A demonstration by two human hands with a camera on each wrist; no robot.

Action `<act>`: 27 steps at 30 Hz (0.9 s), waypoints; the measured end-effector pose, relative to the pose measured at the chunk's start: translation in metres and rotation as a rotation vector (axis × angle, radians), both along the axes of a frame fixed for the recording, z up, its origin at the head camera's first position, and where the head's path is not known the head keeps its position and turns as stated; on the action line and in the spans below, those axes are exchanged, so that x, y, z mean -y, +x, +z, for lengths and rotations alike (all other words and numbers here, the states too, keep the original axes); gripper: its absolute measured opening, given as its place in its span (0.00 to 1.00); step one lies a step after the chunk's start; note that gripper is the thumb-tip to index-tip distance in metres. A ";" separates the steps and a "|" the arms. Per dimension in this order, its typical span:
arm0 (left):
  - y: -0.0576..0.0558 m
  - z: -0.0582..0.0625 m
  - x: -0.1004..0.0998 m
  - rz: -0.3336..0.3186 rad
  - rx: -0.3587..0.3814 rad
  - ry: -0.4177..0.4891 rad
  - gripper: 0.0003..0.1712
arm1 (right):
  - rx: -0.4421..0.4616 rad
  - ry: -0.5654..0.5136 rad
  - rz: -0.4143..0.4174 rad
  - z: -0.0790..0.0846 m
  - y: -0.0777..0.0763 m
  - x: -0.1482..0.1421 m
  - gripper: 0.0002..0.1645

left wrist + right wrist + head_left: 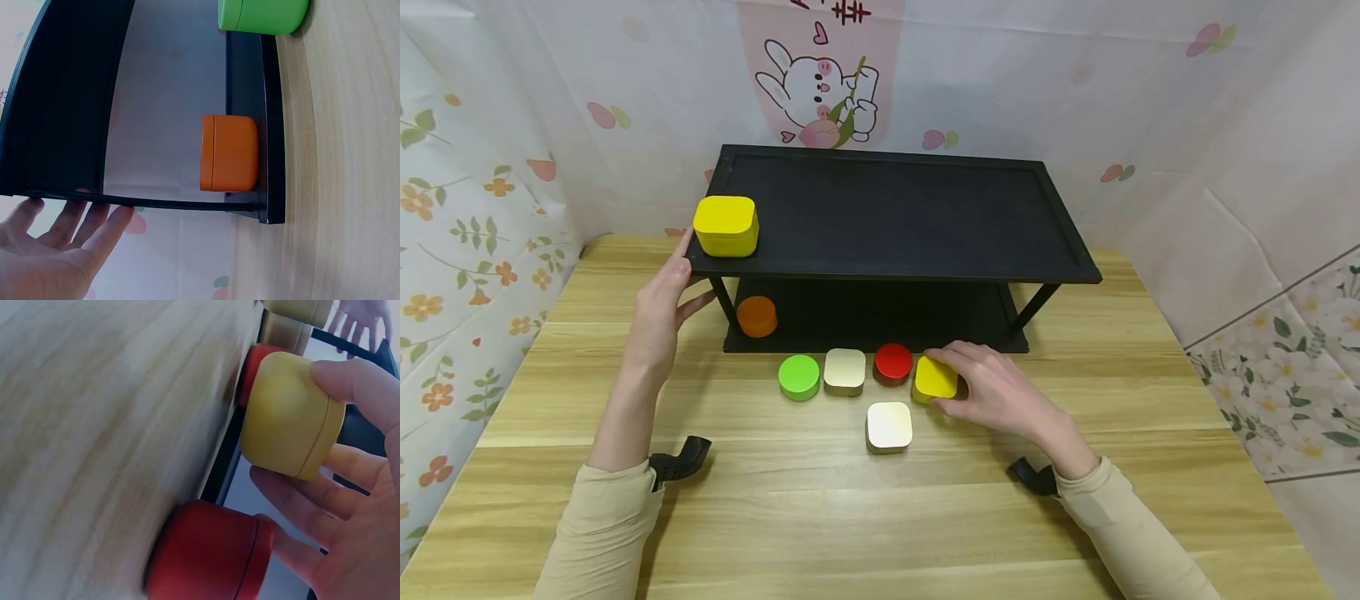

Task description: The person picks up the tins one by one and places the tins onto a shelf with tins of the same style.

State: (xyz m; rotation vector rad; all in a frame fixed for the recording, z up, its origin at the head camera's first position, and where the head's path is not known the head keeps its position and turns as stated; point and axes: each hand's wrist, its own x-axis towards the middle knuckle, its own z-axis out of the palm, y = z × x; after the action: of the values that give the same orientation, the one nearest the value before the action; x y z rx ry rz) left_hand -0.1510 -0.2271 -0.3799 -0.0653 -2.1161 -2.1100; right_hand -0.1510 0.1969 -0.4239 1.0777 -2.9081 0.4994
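While the right hand (996,392) pinches a yellow box (934,379) a bit below and right of the frame's middle, the black shelf (887,217) has its front edge close above, and the tabletop (850,525) spreads wide below. Thumb and fingers clamp the box. The left hand (657,304), fingers apart, touches the shelf's left end. The box has round corners.
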 end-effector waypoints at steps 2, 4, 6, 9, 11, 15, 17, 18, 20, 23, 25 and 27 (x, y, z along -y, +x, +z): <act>0.000 0.000 0.000 0.000 0.005 -0.005 0.29 | -0.001 -0.015 0.002 0.001 0.001 0.000 0.37; 0.000 -0.001 0.000 0.001 0.011 -0.013 0.29 | 0.001 -0.029 0.005 0.002 0.002 0.000 0.37; 0.001 -0.001 0.000 0.002 0.013 -0.022 0.29 | 0.000 -0.042 0.009 0.003 0.002 0.000 0.37; 0.001 -0.001 0.001 0.000 0.006 -0.030 0.30 | -0.007 -0.065 0.012 0.004 0.003 -0.001 0.37; 0.001 -0.001 0.001 -0.001 -0.002 -0.035 0.30 | -0.018 -0.077 0.015 0.005 0.004 -0.001 0.37; 0.000 -0.001 0.001 0.001 -0.004 -0.031 0.30 | -0.025 -0.093 0.018 0.007 0.004 -0.001 0.37; -0.001 -0.002 0.001 0.002 0.004 -0.027 0.30 | -0.026 -0.096 0.020 0.007 0.005 -0.001 0.37; -0.001 -0.002 0.001 0.003 0.008 -0.023 0.30 | -0.028 -0.100 0.022 0.007 0.005 -0.001 0.37; -0.001 -0.002 0.001 0.003 0.006 -0.020 0.30 | -0.035 -0.106 0.024 0.008 0.005 -0.001 0.37; 0.000 -0.002 0.001 0.003 0.004 -0.019 0.30 | -0.048 -0.115 0.025 0.009 0.006 0.000 0.37; 0.000 -0.002 0.001 0.003 0.001 -0.018 0.30 | -0.053 -0.121 0.024 0.010 0.007 0.000 0.37; 0.000 -0.001 0.001 0.003 0.005 -0.017 0.30 | -0.058 -0.128 0.024 0.011 0.007 0.001 0.36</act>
State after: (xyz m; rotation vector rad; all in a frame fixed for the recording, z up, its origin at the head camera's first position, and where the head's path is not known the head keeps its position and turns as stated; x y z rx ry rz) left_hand -0.1509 -0.2283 -0.3810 -0.0590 -2.1358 -2.0922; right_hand -0.1438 0.1964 -0.4128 1.0918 -2.7737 0.6332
